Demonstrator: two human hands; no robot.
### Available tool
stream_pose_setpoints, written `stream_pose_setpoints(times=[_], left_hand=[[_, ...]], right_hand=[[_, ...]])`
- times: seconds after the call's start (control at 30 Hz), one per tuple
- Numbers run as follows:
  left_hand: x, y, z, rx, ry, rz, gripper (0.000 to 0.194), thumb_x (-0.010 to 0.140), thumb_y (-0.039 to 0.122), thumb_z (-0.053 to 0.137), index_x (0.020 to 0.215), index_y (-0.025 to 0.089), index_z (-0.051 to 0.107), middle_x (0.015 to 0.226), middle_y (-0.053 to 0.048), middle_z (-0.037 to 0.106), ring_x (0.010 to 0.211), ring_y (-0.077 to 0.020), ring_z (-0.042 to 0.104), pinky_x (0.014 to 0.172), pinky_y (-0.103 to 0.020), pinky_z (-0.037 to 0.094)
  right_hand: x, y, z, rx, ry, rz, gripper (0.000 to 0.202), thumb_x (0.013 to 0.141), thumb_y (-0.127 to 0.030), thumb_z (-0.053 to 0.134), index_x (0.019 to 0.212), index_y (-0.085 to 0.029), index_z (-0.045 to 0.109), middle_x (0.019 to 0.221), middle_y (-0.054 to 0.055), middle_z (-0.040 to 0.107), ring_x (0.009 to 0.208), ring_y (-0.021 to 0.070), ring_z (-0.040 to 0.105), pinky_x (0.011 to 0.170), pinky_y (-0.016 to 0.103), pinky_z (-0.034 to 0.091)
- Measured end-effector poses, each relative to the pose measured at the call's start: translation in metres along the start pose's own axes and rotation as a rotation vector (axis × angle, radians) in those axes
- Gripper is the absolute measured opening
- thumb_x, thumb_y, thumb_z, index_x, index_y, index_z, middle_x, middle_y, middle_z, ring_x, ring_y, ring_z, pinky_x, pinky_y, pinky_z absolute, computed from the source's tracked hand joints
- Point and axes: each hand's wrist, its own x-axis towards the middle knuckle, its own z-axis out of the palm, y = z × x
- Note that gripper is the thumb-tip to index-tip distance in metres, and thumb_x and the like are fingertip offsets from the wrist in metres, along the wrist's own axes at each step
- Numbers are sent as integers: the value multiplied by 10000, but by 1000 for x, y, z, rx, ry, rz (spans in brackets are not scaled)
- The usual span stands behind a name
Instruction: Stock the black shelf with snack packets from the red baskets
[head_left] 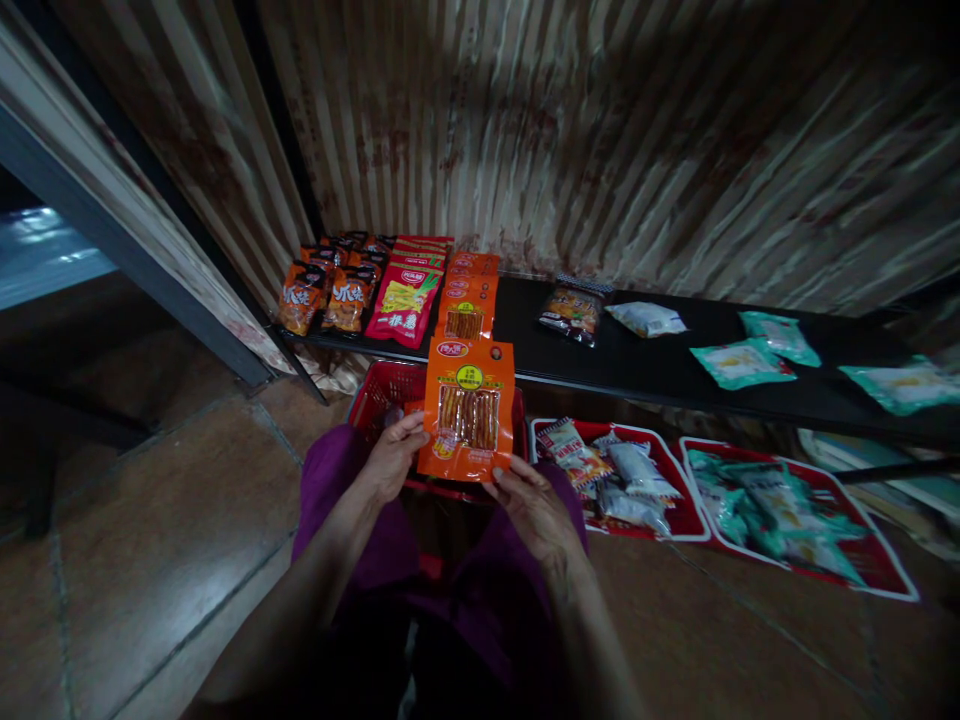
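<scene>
An orange snack packet [469,415] with a clear window is held upright between both hands, above a red basket [373,390]. My left hand [394,458] pinches its lower left edge. The fingers of my right hand [529,505] grip its lower right corner. Just behind it, similar orange packets [466,300] lie in an overlapping row on the black shelf [517,320]. Left of that row are red and yellow packets [405,297], then small orange and black bags [346,297]. The packet and hands hide part of the basket.
On the shelf's right lie a dark bag [574,310], a white packet [646,319] and several green-white packets [742,363]. Two more red baskets, one with mixed packets [694,515] and one with green packets [892,570], stand on the floor. A metal post [217,340] rises at left.
</scene>
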Motion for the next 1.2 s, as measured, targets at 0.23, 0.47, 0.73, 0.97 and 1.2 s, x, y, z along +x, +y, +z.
stream_pose_setpoints(times=[0.23,0.47,0.73,0.97,1.2], left_hand=[[2,0,-3,2,4,-17,386,604,234,746,969,150,648,854,-55,706,728,-179,650,708,-305,482],[5,0,-3,-7,20,-2,385,602,230,746,967,151,657,903,-64,701,772,-174,649,732,-284,473],[17,-14,-16,39,95,-41,377,588,213,724,957,156,678,810,-51,702,689,-171,646,696,-296,485],[39,-13,-18,80,117,-15,322,594,176,694,915,162,693,781,-48,702,676,-170,639,681,-295,485],[71,-4,-10,86,119,44,288,595,109,655,876,160,700,791,-34,701,719,-147,622,683,-257,472]], right_hand=[[7,5,-1,4,27,-2,308,431,-178,861,698,-194,710,710,4,724,655,127,657,668,256,558],[10,7,2,-5,19,-14,277,485,-217,852,720,-207,706,751,9,732,677,137,671,653,251,557],[24,20,-3,-105,99,3,290,481,-243,854,728,-193,712,748,18,730,629,130,657,576,224,535],[38,9,5,-200,54,-32,281,537,-293,825,779,-188,727,797,40,738,663,151,667,598,242,533],[62,-4,15,-176,126,-82,258,494,-254,838,714,-190,719,706,17,729,585,139,650,542,235,531]])
